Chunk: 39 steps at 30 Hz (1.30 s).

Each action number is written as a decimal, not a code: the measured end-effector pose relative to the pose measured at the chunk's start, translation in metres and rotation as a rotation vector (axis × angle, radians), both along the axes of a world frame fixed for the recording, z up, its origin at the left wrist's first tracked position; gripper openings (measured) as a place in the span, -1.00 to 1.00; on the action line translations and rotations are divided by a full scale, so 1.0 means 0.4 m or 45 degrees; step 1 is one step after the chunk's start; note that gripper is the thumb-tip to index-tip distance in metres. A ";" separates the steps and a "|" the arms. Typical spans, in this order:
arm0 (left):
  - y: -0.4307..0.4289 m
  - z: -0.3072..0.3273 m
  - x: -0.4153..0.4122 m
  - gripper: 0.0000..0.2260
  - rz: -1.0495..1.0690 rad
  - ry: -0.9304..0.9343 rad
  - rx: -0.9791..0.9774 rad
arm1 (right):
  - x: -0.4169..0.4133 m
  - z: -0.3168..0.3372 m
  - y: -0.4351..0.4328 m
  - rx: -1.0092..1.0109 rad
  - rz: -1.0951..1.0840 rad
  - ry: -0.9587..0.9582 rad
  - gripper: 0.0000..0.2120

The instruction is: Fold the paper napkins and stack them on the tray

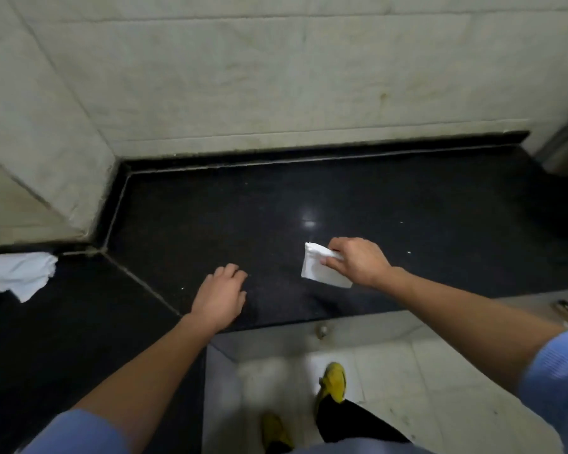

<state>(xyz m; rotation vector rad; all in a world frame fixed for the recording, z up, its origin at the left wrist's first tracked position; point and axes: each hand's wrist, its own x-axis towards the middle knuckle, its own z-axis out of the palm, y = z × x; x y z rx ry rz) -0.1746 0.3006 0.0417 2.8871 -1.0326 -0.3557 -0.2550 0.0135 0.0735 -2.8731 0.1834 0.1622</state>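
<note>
Black polished stone forms the tabletop [309, 191], which runs into a corner of pale marble-look walls [276, 77]. Near its front edge the right hand [358, 262] holds a folded paper napkin [315, 273]: the right fingers [333, 263] are clamped on the napkin's right side, thumb against the top, while the rest of the white sheet spreads to the left of them, low over the stone; whether it touches the surface I cannot tell. Left of those fingers, and apart from the napkin, the left hand [220, 296] lies palm down on the tabletop, its fingers [232, 271] loosely bent, slightly apart and holding nothing. Well to the left of the left fingers, a crumpled paper napkin [20, 275] sits on the tabletop by the wall. Below both hands, pale floor tiles [440, 371] and yellow shoes [333, 381] show, and blue sleeves [558, 371] cover the upper arms
</note>
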 end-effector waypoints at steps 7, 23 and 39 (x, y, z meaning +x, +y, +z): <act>-0.372 0.074 -0.110 -0.64 -0.436 -0.097 -0.019 | -0.314 0.028 -0.294 -0.007 -0.386 -0.076 -0.76; -1.384 0.080 -0.678 -0.67 -1.026 -0.032 -0.163 | -1.062 0.083 -1.077 -0.141 -0.957 -0.103 -0.76; -2.195 0.209 -0.607 -0.67 -1.128 -0.173 -0.349 | -1.053 0.282 -1.828 -0.133 -1.040 -0.331 -0.85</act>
